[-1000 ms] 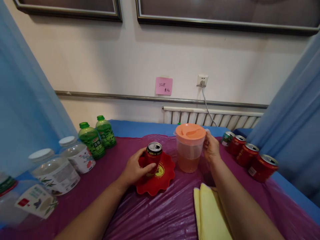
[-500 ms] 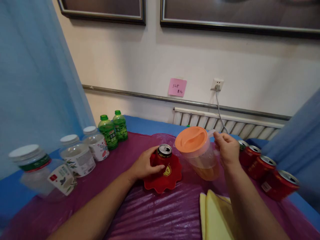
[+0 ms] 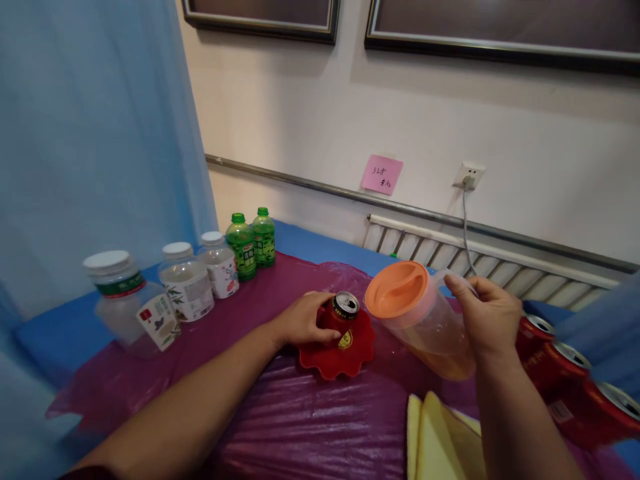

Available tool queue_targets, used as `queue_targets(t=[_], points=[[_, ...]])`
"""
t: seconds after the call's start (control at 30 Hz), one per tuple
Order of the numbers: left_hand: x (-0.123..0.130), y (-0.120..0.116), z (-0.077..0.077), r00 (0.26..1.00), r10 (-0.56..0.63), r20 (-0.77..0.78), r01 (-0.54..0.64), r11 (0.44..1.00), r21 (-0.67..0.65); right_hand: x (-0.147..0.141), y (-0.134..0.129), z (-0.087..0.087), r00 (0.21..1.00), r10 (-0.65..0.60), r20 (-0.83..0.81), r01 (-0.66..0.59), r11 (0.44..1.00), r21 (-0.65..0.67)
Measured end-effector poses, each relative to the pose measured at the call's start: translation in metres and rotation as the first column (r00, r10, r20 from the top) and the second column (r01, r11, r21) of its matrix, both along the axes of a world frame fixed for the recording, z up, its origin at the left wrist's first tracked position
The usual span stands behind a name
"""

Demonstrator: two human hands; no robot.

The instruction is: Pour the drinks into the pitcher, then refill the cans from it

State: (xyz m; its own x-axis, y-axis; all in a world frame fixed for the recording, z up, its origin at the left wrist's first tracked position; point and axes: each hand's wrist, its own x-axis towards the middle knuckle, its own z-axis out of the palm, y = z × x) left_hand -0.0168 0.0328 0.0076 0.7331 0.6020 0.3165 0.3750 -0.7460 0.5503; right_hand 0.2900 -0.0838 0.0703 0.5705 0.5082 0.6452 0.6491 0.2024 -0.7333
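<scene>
We stood in a curtained booth set up in a plain room: blue curtains (image 3: 95, 133) hung at both sides, a table (image 3: 310, 420) wore purple plastic sheeting, and a radiator (image 3: 480, 260), wall socket (image 3: 469, 176) and pink note (image 3: 382, 175) lined the wall.

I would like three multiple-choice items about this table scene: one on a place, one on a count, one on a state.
1. Where does the red can stand?
A. on the red plate
B. on the yellow cloth
C. beside the green bottles

2. How many green bottles are there?
A. one
B. two
C. four

3. How is the pitcher held?
A. upright
B. upside down
C. tilted toward the can

Answers:
1 A: the left hand holds the can on the scalloped plate.
2 B: two green caps stand side by side.
3 C: the right hand tips it, its orange lid leaning left.
</scene>
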Motion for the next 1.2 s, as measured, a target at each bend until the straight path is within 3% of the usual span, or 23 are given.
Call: queue_targets(t=[0.33,0.83,1.2], points=[[0.001,-0.002,-0.003,0.998,-0.062,-0.006,0.062,0.998,-0.002,-0.006,-0.006,-0.002,0.996,-0.021,0.090,0.023,0.999,-0.023],[0.000,-0.003,-0.010,0.998,-0.055,-0.034,0.056,0.998,0.022,-0.011,-0.014,-0.002,0.984,-0.079,0.161,0.090,0.994,-0.058],[0.001,-0.006,-0.008,0.992,-0.114,0.049,0.116,0.991,-0.060,-0.012,-0.015,-0.007,0.984,-0.073,0.164,0.088,0.992,-0.092]])
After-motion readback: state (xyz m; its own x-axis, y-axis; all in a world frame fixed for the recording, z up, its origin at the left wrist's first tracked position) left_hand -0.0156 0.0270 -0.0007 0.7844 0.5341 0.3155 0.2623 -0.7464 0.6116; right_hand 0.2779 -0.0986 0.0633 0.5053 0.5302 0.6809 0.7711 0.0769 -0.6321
